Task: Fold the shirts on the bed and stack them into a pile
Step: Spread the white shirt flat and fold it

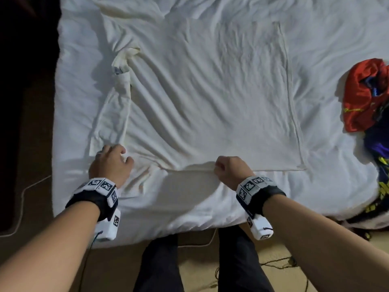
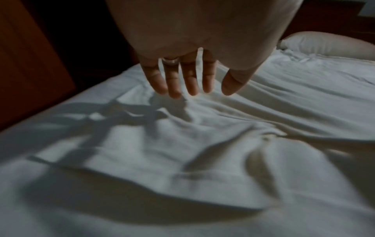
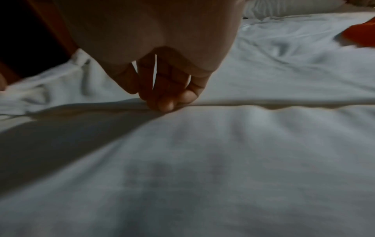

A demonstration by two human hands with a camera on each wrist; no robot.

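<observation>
A white shirt (image 1: 210, 91) lies spread flat and wrinkled on the white bed (image 1: 71, 60), collar to the left and hem to the right. One sleeve (image 1: 111, 114) lies folded along its left side. My left hand (image 1: 117, 151) is at the near end of that sleeve; in the left wrist view its fingers (image 2: 172, 86) are straight, tips at the fabric, gripping nothing. My right hand (image 1: 219, 165) pinches the shirt's near side edge; in the right wrist view its curled fingertips (image 3: 165, 104) hold the edge (image 3: 263, 102) slightly raised.
A crumpled red garment (image 1: 366, 93) and a dark blue and yellow one (image 1: 376, 161) lie at the bed's right edge. A pillow (image 2: 324, 43) is at the head. My legs (image 1: 160, 268) stand at the near edge, with cables (image 1: 23, 199) on the floor.
</observation>
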